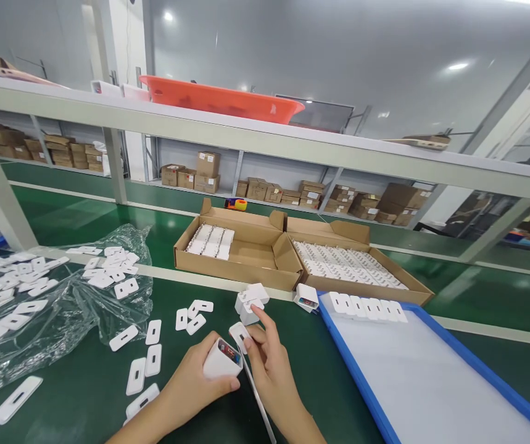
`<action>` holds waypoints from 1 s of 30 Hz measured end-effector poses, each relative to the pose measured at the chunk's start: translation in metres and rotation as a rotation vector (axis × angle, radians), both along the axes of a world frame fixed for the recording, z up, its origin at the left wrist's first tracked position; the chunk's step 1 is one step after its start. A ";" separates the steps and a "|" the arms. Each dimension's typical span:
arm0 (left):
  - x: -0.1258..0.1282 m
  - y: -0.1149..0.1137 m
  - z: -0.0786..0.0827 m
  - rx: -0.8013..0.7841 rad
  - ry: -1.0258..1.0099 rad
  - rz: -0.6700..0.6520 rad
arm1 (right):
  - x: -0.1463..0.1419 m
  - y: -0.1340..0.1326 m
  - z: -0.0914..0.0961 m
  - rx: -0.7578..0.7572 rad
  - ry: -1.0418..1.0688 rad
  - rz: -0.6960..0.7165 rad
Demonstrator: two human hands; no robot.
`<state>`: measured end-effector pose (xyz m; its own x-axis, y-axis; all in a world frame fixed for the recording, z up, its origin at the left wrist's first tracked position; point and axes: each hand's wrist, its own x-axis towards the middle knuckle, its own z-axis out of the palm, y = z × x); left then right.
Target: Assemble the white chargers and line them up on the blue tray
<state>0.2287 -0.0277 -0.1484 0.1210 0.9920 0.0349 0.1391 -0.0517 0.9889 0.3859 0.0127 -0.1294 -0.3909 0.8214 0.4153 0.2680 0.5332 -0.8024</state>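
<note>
My left hand (189,383) is wrapped round a white plastic housing (218,365), whose open end faces up and right and shows small circuit parts inside. Between the thumb and fingers of my right hand (274,367) is a white slotted cover plate (238,333), tilted close beside that open end. A long thin white strip (260,401) runs down under my right hand; whether the hand grips it I cannot tell. Just beyond my fingers stand several white housings (252,301). Loose slotted cover plates (153,359) lie on the green table to the left.
A clear plastic sheet (93,302) with many cover plates spreads at left. Two cardboard boxes (241,271) holding white parts stand behind. At right, a blue-rimmed tray (357,376) carries a row of white pieces (366,307). A shelf beam (265,139) crosses above, bearing an orange tray (218,98).
</note>
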 end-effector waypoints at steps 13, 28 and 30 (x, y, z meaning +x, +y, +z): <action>0.007 0.011 -0.017 0.065 -0.144 -0.077 | 0.005 0.006 -0.018 0.033 0.025 -0.002; -0.008 0.005 -0.031 0.080 0.031 0.059 | -0.003 -0.007 0.012 0.091 -0.097 0.168; -0.009 0.002 -0.035 0.107 0.030 0.123 | -0.005 -0.010 0.011 0.119 -0.112 0.207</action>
<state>0.2198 -0.0261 -0.1830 0.0012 0.9902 0.1394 0.1800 -0.1374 0.9740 0.3805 0.0027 -0.1189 -0.5944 0.6672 0.4489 0.2272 0.6749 -0.7021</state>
